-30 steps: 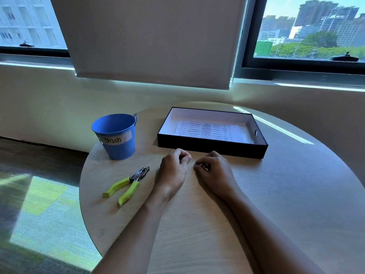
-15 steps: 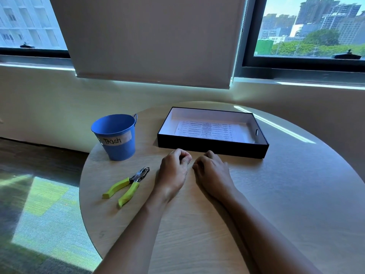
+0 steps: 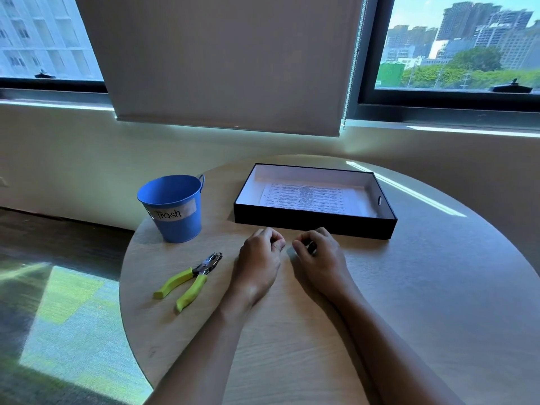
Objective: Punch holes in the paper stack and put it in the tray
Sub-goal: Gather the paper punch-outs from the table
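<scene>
Head view, only view available.

- The paper stack (image 3: 306, 198) is seen lying flat inside the black tray (image 3: 315, 225), printed side up, toward the tray's middle and right. The tray is set at the far side of the round table (image 3: 438, 287).
- The left hand (image 3: 258, 261) and the right hand (image 3: 320, 258) are rested on the table just in front of the tray's near wall, close together but apart. The fingers of both are loosely curled under; nothing is seen held in either.
- The hole punch (image 3: 191, 279), green-handled, is laid on the table to the left of the left hand, untouched. A blue bucket (image 3: 175, 220) labelled "Trash" is stood beyond it, left of the tray.

Step in hand, as judged: placement looks done and the hands are idle. To finish well, the stack would be squared against a tray wall and its punched edge checked. Any loose chads would be swept toward the bucket.

Hard to make out:
- A small dark dot is noted near the sheet's left edge; whether it is a punched hole cannot be told.
- The thickness of the stack is hidden by the tray wall.
- The insides of the curled palms are not shown, so a small scrap there cannot be ruled out.
- The bucket's contents are not visible.
</scene>
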